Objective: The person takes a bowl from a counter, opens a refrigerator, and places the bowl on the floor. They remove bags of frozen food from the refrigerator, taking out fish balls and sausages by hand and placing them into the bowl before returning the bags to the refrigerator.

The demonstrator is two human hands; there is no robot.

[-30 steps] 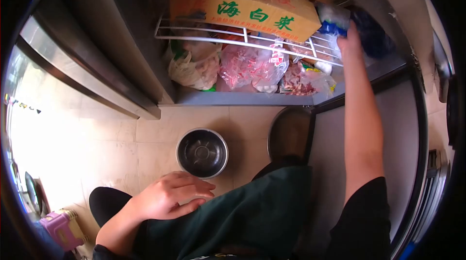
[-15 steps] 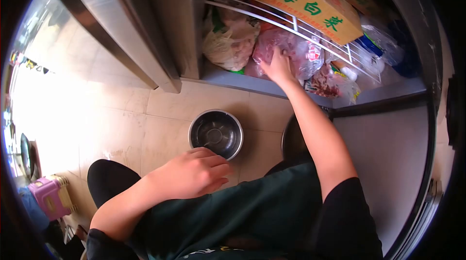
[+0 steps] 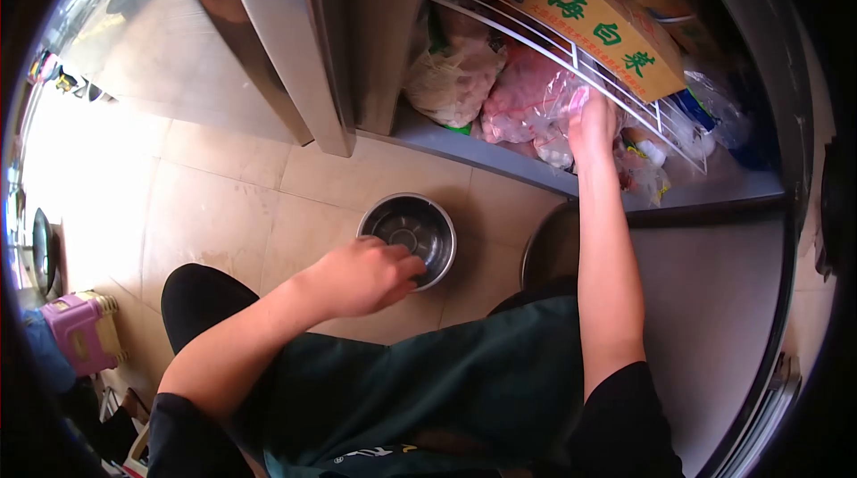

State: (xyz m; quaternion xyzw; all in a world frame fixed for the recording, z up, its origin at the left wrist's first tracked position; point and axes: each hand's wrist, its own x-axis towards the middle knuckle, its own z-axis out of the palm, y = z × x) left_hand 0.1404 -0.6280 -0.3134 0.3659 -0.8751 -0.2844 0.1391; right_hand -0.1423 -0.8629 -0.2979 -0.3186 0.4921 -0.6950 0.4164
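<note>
My right hand point(image 3: 594, 128) reaches under the wire shelf into the open refrigerator. Its fingers are bent into the crinkled clear plastic bag point(image 3: 555, 96) at the right of a large pack of pink meat point(image 3: 516, 108); the fingertips are partly hidden. To the left of the meat lies a knotted bag with pale contents point(image 3: 455, 83). My left hand point(image 3: 379, 274) hangs over the near rim of a metal bowl point(image 3: 411, 210) on the floor, fingers curled in, with nothing visible in them.
A printed cardboard box point(image 3: 607, 27) rests on the white wire shelf point(image 3: 536, 24). Another metal bowl point(image 3: 552, 250) stands partly behind my right forearm. The refrigerator door point(image 3: 714, 299) is open at right. A pink case point(image 3: 82, 331) sits at far left.
My right hand has moved right across the plastic bag, uncovering more of the pink meat. My left hand now overlaps the bowl's near rim more. The whole view has shifted slightly.
</note>
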